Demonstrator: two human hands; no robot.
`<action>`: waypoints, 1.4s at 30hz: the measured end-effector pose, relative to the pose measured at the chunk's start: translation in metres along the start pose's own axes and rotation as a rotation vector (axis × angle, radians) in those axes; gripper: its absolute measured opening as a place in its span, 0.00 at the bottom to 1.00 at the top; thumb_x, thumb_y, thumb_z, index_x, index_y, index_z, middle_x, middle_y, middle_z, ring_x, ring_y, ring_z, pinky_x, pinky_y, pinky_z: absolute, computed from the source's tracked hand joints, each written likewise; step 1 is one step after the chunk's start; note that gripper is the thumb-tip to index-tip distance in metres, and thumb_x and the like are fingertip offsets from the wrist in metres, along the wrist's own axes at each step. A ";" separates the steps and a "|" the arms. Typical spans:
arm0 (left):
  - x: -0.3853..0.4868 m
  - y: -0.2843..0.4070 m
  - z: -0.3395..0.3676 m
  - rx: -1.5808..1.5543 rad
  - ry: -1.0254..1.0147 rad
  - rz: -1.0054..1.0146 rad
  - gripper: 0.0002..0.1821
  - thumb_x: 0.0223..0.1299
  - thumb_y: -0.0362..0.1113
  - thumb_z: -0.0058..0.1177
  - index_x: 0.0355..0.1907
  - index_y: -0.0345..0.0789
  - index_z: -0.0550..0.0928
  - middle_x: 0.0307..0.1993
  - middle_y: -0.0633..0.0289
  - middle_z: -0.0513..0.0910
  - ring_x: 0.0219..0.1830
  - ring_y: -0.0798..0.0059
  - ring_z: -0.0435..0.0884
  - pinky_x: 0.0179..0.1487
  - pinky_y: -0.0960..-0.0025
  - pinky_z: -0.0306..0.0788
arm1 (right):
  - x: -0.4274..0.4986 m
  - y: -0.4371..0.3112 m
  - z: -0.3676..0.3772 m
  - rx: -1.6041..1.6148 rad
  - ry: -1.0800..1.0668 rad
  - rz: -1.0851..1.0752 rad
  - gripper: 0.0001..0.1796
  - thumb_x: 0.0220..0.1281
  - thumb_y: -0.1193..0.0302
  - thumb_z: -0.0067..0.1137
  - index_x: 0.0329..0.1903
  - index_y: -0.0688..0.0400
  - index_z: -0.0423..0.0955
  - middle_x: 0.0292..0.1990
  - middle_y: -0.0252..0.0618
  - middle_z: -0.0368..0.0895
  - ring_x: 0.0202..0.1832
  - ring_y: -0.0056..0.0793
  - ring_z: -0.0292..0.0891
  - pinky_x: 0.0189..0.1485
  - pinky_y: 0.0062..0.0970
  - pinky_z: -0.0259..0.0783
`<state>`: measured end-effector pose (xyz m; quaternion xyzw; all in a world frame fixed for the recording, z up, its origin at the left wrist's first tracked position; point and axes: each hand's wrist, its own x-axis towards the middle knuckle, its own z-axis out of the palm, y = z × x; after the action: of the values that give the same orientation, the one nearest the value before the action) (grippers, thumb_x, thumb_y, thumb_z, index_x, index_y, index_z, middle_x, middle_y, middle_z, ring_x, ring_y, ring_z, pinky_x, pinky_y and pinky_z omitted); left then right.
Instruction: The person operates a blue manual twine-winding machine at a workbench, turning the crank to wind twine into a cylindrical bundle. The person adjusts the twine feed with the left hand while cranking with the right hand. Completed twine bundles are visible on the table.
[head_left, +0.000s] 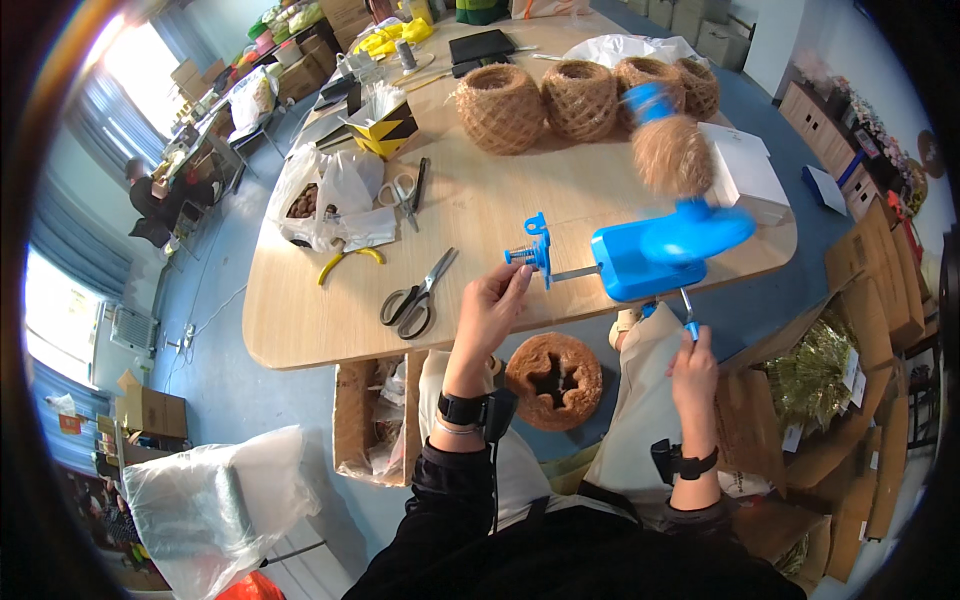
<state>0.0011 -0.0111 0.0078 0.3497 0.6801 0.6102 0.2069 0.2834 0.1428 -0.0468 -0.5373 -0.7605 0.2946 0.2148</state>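
A blue plastic yarn ball winder (649, 259) sits at the table's front edge. Its head is blurred by motion and carries a fuzzy ball of brown twine (671, 157). My right hand (693, 367) grips the blue knob of the crank handle (688, 307) below the winder. At the end of a flat metal arm stands the blue yarn guide (541, 251) with its coil spring. The thumb and fingers of my left hand (491, 296) are pinched at the spring end of this guide. Whether a strand of twine runs between those fingers is too fine to tell.
Several brown twine balls (500, 109) line the table's far side, beside a white box (746, 176). Left on the tabletop are black-handled scissors (416, 300), yellow-handled pliers (349, 262) and grey-handled scissors (403, 196). A round brown stool (555, 382) stands below; cardboard boxes (870, 277) crowd the right.
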 end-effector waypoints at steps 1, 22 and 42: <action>0.000 -0.001 -0.001 0.014 -0.001 -0.003 0.15 0.77 0.41 0.56 0.49 0.29 0.88 0.22 0.74 0.73 0.25 0.90 0.68 0.29 0.78 0.64 | -0.007 -0.004 0.005 0.093 -0.066 0.029 0.18 0.84 0.57 0.39 0.50 0.59 0.68 0.23 0.45 0.81 0.28 0.46 0.84 0.35 0.46 0.75; 0.000 -0.003 0.000 -0.014 0.001 0.012 0.15 0.77 0.41 0.57 0.48 0.29 0.87 0.22 0.74 0.73 0.24 0.91 0.68 0.28 0.79 0.63 | -0.002 -0.063 -0.061 0.141 0.189 -0.169 0.16 0.84 0.59 0.42 0.46 0.59 0.70 0.23 0.40 0.79 0.24 0.35 0.81 0.30 0.36 0.73; 0.002 -0.006 0.000 0.014 0.024 0.027 0.18 0.76 0.44 0.58 0.42 0.28 0.87 0.20 0.75 0.73 0.23 0.91 0.68 0.26 0.78 0.63 | -0.039 -0.044 0.018 0.494 -0.225 -0.067 0.17 0.85 0.59 0.41 0.50 0.61 0.67 0.19 0.38 0.77 0.19 0.29 0.78 0.24 0.30 0.74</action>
<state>-0.0016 -0.0092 0.0018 0.3528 0.6820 0.6125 0.1880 0.2547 0.0908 -0.0305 -0.4070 -0.7020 0.5218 0.2631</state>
